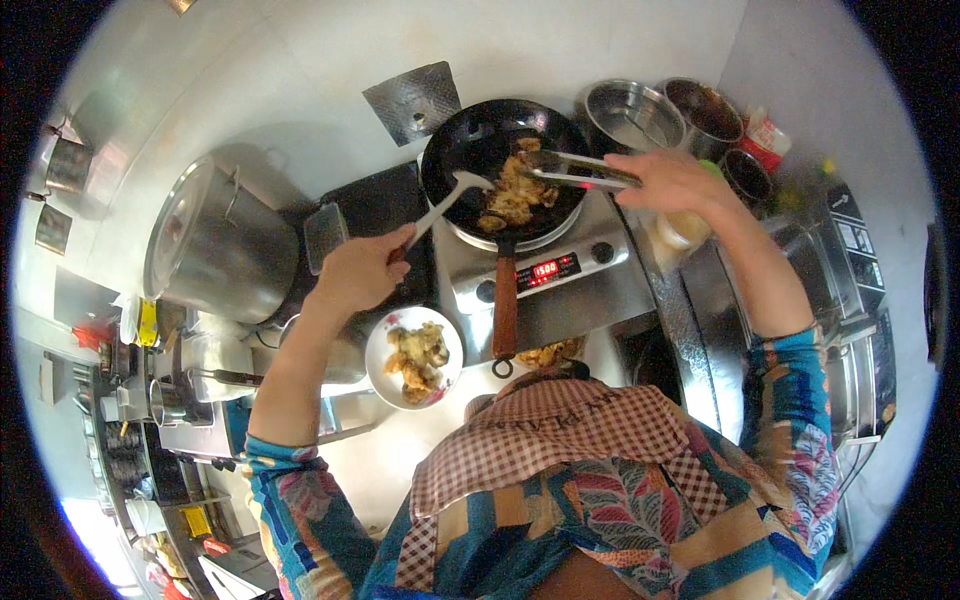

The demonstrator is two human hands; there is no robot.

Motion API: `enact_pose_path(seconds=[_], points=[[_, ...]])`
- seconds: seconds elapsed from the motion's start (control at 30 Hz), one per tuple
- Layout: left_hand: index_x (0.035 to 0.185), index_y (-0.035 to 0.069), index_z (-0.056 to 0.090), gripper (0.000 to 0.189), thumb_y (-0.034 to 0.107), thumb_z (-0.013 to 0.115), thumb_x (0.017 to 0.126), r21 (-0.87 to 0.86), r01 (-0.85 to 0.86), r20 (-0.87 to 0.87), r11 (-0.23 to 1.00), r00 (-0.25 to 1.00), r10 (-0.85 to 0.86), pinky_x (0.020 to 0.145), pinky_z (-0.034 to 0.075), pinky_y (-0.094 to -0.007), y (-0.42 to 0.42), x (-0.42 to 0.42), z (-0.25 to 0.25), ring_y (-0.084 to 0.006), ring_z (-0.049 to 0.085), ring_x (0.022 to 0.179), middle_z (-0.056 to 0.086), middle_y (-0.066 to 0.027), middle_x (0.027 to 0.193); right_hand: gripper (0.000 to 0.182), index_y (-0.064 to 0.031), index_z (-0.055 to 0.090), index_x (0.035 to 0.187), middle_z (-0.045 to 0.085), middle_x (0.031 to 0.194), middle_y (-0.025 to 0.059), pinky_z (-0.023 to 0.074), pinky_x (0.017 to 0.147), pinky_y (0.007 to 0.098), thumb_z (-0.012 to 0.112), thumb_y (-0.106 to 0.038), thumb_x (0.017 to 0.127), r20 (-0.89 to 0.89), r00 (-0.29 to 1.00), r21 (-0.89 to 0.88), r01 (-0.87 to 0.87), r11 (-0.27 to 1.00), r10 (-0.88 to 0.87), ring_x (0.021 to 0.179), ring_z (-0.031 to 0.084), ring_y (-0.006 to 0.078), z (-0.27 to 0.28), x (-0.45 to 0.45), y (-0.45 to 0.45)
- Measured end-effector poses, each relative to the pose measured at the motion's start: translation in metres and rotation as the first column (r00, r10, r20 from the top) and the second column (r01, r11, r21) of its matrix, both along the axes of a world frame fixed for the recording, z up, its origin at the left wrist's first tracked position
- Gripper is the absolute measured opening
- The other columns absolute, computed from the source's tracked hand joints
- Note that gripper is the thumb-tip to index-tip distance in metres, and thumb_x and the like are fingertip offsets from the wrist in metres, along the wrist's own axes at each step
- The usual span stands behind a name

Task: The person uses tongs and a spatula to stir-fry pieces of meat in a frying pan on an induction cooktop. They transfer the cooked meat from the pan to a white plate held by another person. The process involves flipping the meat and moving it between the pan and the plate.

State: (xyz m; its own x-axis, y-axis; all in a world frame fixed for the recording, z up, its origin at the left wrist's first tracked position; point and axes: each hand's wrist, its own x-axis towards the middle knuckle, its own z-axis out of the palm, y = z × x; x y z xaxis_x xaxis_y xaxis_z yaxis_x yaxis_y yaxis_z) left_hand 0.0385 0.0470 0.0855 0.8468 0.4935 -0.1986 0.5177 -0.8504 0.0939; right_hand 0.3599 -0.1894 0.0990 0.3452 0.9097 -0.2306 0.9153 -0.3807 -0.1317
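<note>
My left hand [365, 271] is closed around the handle of a metal turner [450, 196], whose head is at the left inside of a black wok [469, 142]. In my right hand [664, 180] are metal tongs [585, 171], their tips at the browned food pieces [519, 187] in the wok. The wok, with a wooden handle [505, 300] pointing towards me, sits on a steel induction cooker [592, 289] with a lit red display. Below my left hand, a white plate [376, 375] with a floral rim holds more browned pieces [421, 352].
A large lidded stockpot [232, 247] stands at left, near a clear plastic container [324, 231]. Steel pots [634, 112] [705, 116] stand behind right, with a jar [679, 229] nearer my right forearm. More food [551, 352] lies near the cooker's front edge.
</note>
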Motion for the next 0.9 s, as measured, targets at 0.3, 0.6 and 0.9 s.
enact_pose_path(seconds=[0.3,0.6,0.9], points=[[0.136,0.026,0.048,0.052,0.034,0.061,0.086,-0.105,-0.083,-0.058,0.991,0.995,0.078,0.08,0.051,-0.0461,-0.017,-0.006,-0.014,-0.0377,0.065,0.087,0.067,-0.018,0.092,0.052,-0.0108,0.045,0.138,0.068,0.098,0.0152,0.0537,0.072,0.0437,0.052,-0.015,0.087,0.441,0.873,-0.188,-0.137,0.973,0.208,0.089,0.067,0.0307,-0.06,-0.016,0.045],[0.14,0.013,0.045,0.054,0.011,0.062,0.089,-0.505,-0.073,0.434,0.86,0.84,0.327,0.085,0.048,-0.0342,-0.028,-0.043,-0.036,-0.0202,0.062,0.097,0.066,-0.0077,0.112,0.048,-0.0143,0.045,0.139,0.066,0.094,0.0146,0.0538,0.072,0.0451,0.049,-0.014,0.091,0.563,0.801,-0.192,-0.112,0.975,0.202,0.085,0.067,0.0307,-0.031,0.006,0.039],[0.139,0.009,0.046,0.052,0.011,0.063,0.09,-0.693,0.029,0.545,0.72,0.675,0.497,0.086,0.045,-0.0245,-0.033,-0.038,-0.098,-0.0112,0.057,0.095,0.065,-0.0084,0.11,0.052,-0.0179,0.049,0.136,0.066,0.094,0.0203,0.0515,0.079,0.0449,0.059,-0.031,0.086,0.303,0.945,-0.053,-0.113,0.992,0.124,0.084,0.065,0.0349,0.055,0.022,0.064]])
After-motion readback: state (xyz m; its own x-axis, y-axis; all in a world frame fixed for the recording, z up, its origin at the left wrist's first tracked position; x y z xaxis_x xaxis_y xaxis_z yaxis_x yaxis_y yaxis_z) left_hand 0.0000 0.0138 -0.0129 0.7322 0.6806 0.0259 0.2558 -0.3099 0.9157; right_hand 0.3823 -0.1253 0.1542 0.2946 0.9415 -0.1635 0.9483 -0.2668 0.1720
